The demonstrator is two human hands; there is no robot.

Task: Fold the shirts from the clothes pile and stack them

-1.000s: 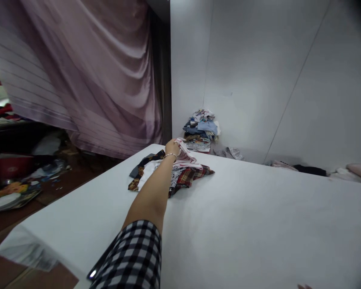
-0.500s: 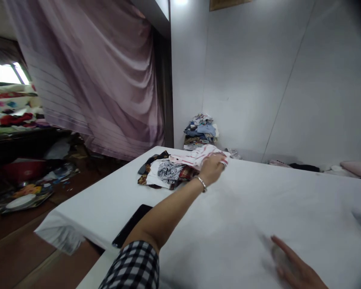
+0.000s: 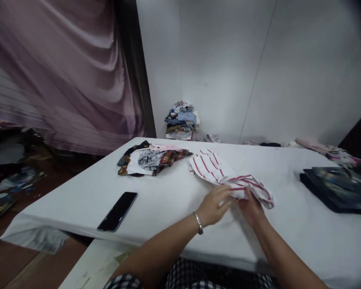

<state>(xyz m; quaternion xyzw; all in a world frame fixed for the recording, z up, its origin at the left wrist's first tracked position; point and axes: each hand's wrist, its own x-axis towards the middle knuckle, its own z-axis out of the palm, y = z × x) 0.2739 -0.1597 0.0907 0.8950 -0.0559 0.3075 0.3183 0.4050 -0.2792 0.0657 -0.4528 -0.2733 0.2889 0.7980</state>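
A white garment with red stripes [image 3: 210, 166] lies crumpled across the middle of the table, its near edge raised in my hands. My left hand [image 3: 215, 204], with a silver bracelet at the wrist, has its fingers closed on the cloth's near edge. Just to the right, my right hand [image 3: 252, 208] grips the same garment, thumb on top and the other fingers under the fabric. To the left lies a pile of clothes [image 3: 150, 158] with a bandana-print piece, red plaid and pink cloth.
A black phone [image 3: 118, 211] lies near the front left edge of the white-covered table [image 3: 168, 204]. Folded dark garments [image 3: 339, 188] sit at the right. Behind the table, a clothes stack [image 3: 182, 120] stands against the wall. A mauve curtain [image 3: 78, 72] hangs at left.
The striped garment has left the pile and come right and nearer. My left hand drew back with it, and my right hand has taken hold too. The view has turned right.
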